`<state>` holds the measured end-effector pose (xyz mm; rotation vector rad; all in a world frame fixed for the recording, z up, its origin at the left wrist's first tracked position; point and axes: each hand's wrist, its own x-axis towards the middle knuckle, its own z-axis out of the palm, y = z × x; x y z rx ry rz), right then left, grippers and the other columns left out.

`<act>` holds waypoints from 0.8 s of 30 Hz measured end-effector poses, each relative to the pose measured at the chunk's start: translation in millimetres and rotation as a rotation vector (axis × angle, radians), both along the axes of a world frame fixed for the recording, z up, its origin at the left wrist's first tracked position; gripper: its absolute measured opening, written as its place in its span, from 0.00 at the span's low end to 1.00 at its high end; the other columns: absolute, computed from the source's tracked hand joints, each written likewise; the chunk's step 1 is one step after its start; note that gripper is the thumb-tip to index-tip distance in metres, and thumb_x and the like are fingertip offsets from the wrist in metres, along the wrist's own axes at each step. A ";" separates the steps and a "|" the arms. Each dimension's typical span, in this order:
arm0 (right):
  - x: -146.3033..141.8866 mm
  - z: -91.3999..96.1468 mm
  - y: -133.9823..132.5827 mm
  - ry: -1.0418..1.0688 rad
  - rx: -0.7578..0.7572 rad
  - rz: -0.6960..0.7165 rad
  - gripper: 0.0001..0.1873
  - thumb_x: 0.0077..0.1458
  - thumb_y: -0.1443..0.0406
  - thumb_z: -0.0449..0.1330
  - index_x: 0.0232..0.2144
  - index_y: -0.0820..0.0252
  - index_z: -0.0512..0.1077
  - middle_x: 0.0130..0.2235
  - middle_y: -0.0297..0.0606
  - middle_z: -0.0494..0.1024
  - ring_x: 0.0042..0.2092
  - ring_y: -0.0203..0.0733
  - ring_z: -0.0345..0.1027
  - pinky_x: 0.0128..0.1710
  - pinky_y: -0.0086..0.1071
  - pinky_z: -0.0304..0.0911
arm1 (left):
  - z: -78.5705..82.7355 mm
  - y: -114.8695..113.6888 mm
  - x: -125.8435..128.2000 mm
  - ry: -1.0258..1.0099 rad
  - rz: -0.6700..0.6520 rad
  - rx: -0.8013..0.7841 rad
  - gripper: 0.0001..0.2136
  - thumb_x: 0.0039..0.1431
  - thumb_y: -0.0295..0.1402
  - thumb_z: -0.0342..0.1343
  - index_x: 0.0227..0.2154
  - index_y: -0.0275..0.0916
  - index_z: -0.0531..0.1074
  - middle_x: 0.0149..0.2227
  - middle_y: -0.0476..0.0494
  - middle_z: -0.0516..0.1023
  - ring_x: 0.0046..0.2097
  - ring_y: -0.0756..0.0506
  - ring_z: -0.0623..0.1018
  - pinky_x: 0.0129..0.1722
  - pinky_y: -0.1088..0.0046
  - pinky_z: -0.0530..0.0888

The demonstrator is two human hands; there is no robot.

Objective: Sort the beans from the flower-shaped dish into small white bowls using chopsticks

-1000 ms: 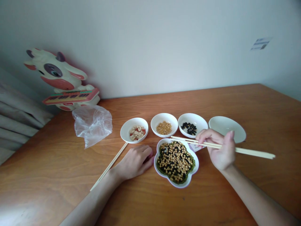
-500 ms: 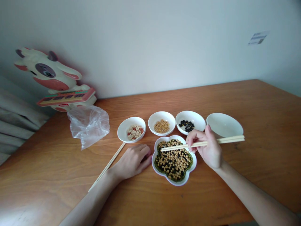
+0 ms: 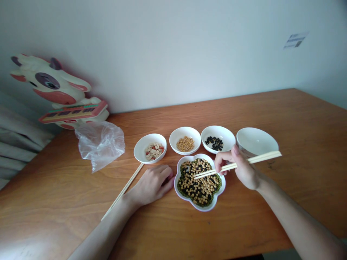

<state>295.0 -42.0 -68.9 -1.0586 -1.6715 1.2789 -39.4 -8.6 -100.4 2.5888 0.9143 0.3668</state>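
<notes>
My right hand point(image 3: 241, 166) grips a pair of pale chopsticks point(image 3: 230, 166), their tips low over the mixed beans point(image 3: 202, 186) in a white flower-shaped dish point(image 3: 177, 187). The beans are tan, black and green; I cannot tell whether the tips pinch one. My left hand point(image 3: 157, 182) rests on the table with fingers loosely curled, its thumb at the dish's left rim and nothing visible in it. Behind the dish stand a white bowl of pale and reddish seeds point(image 3: 154, 151), a bowl of tan beans point(image 3: 185, 143), a bowl of black beans point(image 3: 214, 143) and an empty white bowl point(image 3: 257, 141).
A second pair of chopsticks point(image 3: 121, 191) lies on the wooden table point(image 3: 217, 234), partly beneath my left forearm. Farther left are a crumpled clear plastic bag point(image 3: 101, 144) and a cow-shaped toy keyboard point(image 3: 65, 94) against the wall. Curtain folds point(image 3: 21, 141) hang at the left edge.
The chopstick tips have shifted right and slightly down toward the beans, and the chopsticks tilt more steeply. My left hand has stayed in place. The whole view has shifted slightly.
</notes>
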 end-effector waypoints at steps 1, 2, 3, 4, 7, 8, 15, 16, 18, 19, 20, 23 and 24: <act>-0.4 -0.1 -0.2 -0.011 0.000 0.007 0.45 0.69 0.38 0.31 0.26 0.57 0.76 0.26 0.40 0.74 0.29 0.43 0.67 0.31 0.36 0.63 | 0.3 0.1 -0.1 0.004 0.001 -0.003 0.11 0.74 0.36 0.50 0.34 0.39 0.67 0.35 0.45 0.75 0.33 0.48 0.72 0.33 0.71 0.67; -0.7 0.0 -0.5 -0.016 0.001 0.010 0.45 0.69 0.38 0.30 0.26 0.57 0.75 0.26 0.40 0.74 0.29 0.43 0.67 0.31 0.36 0.63 | 0.5 0.2 -0.1 0.006 0.002 -0.007 0.11 0.74 0.36 0.50 0.34 0.39 0.67 0.35 0.45 0.75 0.33 0.48 0.72 0.33 0.71 0.67; -0.8 0.1 -0.8 -0.018 0.004 0.011 0.46 0.69 0.38 0.29 0.26 0.57 0.75 0.26 0.40 0.74 0.29 0.43 0.67 0.31 0.36 0.63 | 0.6 0.3 -0.1 0.007 0.003 -0.011 0.11 0.74 0.36 0.50 0.34 0.39 0.67 0.35 0.45 0.75 0.33 0.48 0.72 0.33 0.72 0.67; -0.9 0.6 -1.2 -0.016 0.008 0.015 0.46 0.68 0.38 0.29 0.26 0.57 0.75 0.26 0.40 0.75 0.29 0.43 0.67 0.31 0.36 0.63 | 0.7 0.3 -0.1 0.006 0.003 -0.013 0.10 0.74 0.36 0.50 0.34 0.39 0.67 0.35 0.46 0.75 0.33 0.48 0.72 0.33 0.72 0.67; -0.9 3.7 -2.3 -0.027 0.009 0.020 0.46 0.68 0.37 0.29 0.26 0.58 0.74 0.26 0.40 0.75 0.29 0.43 0.68 0.31 0.36 0.63 | 0.6 0.1 0.2 -0.011 0.003 -0.009 0.10 0.73 0.36 0.50 0.34 0.39 0.67 0.34 0.46 0.75 0.32 0.48 0.72 0.32 0.72 0.66; -0.9 5.1 -2.6 -0.035 0.006 0.020 0.46 0.68 0.37 0.30 0.26 0.58 0.75 0.26 0.40 0.75 0.29 0.43 0.68 0.31 0.36 0.63 | 0.6 0.0 0.4 -0.019 0.003 -0.007 0.11 0.73 0.36 0.50 0.33 0.39 0.67 0.34 0.46 0.75 0.32 0.48 0.72 0.31 0.72 0.66; -2.5 6.8 -3.2 -0.031 0.004 -0.008 0.45 0.69 0.38 0.32 0.25 0.58 0.75 0.24 0.40 0.74 0.27 0.43 0.68 0.29 0.36 0.63 | 2.1 -0.6 1.3 -0.028 0.001 0.001 0.11 0.73 0.35 0.50 0.33 0.39 0.67 0.34 0.46 0.75 0.31 0.49 0.71 0.31 0.72 0.66; -3.0 6.3 -3.3 -0.030 0.004 -0.012 0.45 0.69 0.38 0.33 0.24 0.58 0.75 0.24 0.40 0.74 0.27 0.43 0.68 0.29 0.36 0.63 | 2.2 -0.6 1.2 -0.023 0.000 0.002 0.11 0.73 0.35 0.50 0.33 0.39 0.67 0.34 0.46 0.75 0.31 0.49 0.71 0.31 0.72 0.66; -3.7 5.3 -3.4 -0.028 0.006 -0.017 0.45 0.69 0.38 0.33 0.24 0.58 0.75 0.23 0.40 0.74 0.27 0.42 0.68 0.28 0.35 0.62 | 2.1 -0.4 1.0 -0.014 0.000 -0.002 0.11 0.73 0.35 0.50 0.33 0.39 0.67 0.34 0.46 0.75 0.32 0.49 0.71 0.31 0.72 0.66; -3.7 4.7 -3.3 -0.029 0.010 -0.018 0.45 0.69 0.38 0.33 0.24 0.58 0.75 0.23 0.40 0.74 0.26 0.42 0.67 0.28 0.35 0.62 | 1.9 -0.3 0.9 -0.010 0.002 -0.004 0.11 0.73 0.36 0.50 0.33 0.39 0.67 0.34 0.46 0.75 0.32 0.49 0.71 0.31 0.72 0.66; -3.5 4.0 -3.0 -0.030 0.012 -0.020 0.45 0.69 0.39 0.33 0.24 0.58 0.75 0.23 0.39 0.74 0.26 0.42 0.67 0.28 0.35 0.62 | 1.6 -0.2 0.8 -0.005 0.002 -0.005 0.11 0.74 0.36 0.50 0.34 0.39 0.67 0.34 0.46 0.75 0.32 0.49 0.71 0.32 0.72 0.66; -1.7 0.8 -1.4 -0.014 0.017 -0.028 0.45 0.69 0.39 0.32 0.24 0.58 0.75 0.23 0.39 0.74 0.26 0.42 0.67 0.28 0.35 0.62 | 0.8 0.4 0.6 0.008 0.002 -0.010 0.11 0.74 0.37 0.49 0.34 0.39 0.66 0.35 0.45 0.75 0.32 0.48 0.71 0.32 0.72 0.66; -0.9 -0.4 -0.8 0.001 0.018 -0.030 0.45 0.69 0.39 0.32 0.24 0.58 0.75 0.23 0.39 0.74 0.26 0.42 0.67 0.28 0.35 0.62 | 0.6 0.6 0.6 0.012 0.002 -0.012 0.11 0.74 0.37 0.49 0.34 0.39 0.66 0.35 0.45 0.75 0.32 0.48 0.71 0.32 0.72 0.66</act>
